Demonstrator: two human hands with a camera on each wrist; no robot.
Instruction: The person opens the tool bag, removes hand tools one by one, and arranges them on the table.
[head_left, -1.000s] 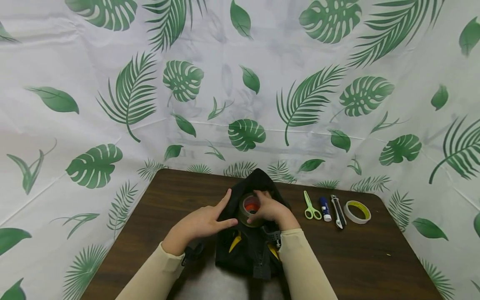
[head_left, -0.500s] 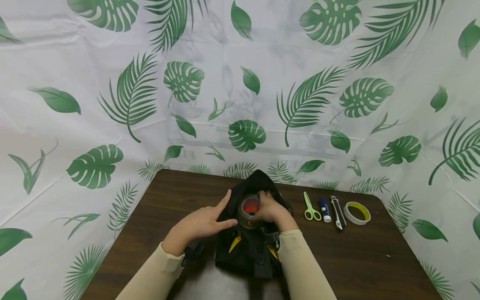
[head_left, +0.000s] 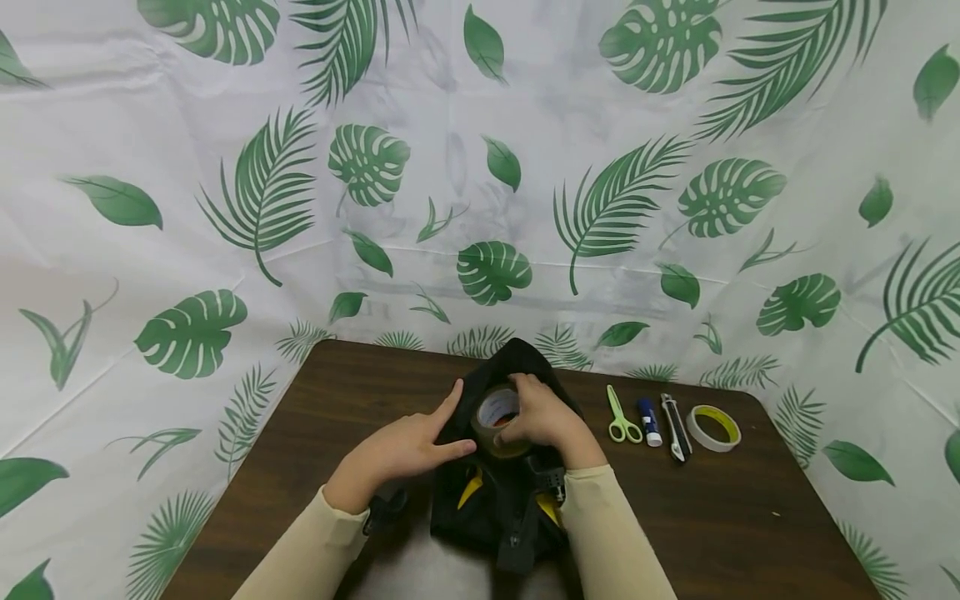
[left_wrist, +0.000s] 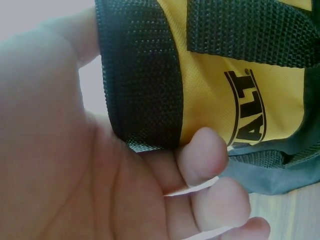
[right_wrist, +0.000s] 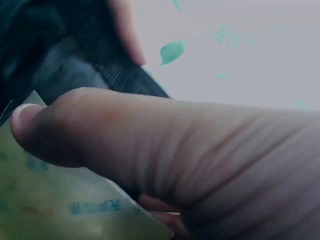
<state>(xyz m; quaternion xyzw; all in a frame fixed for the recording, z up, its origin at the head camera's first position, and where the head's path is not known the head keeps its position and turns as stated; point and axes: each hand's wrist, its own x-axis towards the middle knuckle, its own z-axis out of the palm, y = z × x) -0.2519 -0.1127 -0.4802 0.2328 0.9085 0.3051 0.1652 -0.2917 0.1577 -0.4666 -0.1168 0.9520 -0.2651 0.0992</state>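
Observation:
A black and yellow tool bag stands on the table in the head view, its mouth spread. My left hand holds the bag's rim on the left side. In the left wrist view, its fingertips curl against the outside of the bag's yellow panel, beside black webbing. My right hand pinches a roll of packing tape at the bag's mouth. In the right wrist view, the thumb lies on the printed face of the tape roll; most other fingers are hidden.
To the right of the bag lie green scissors, a blue glue stick, a utility knife and a roll of white tape. A leaf-patterned cloth hangs behind the brown table.
The packing tape roll has tilted in my right hand, so its pale inner wall shows more. My right hand has shifted slightly. My left hand stays in place.

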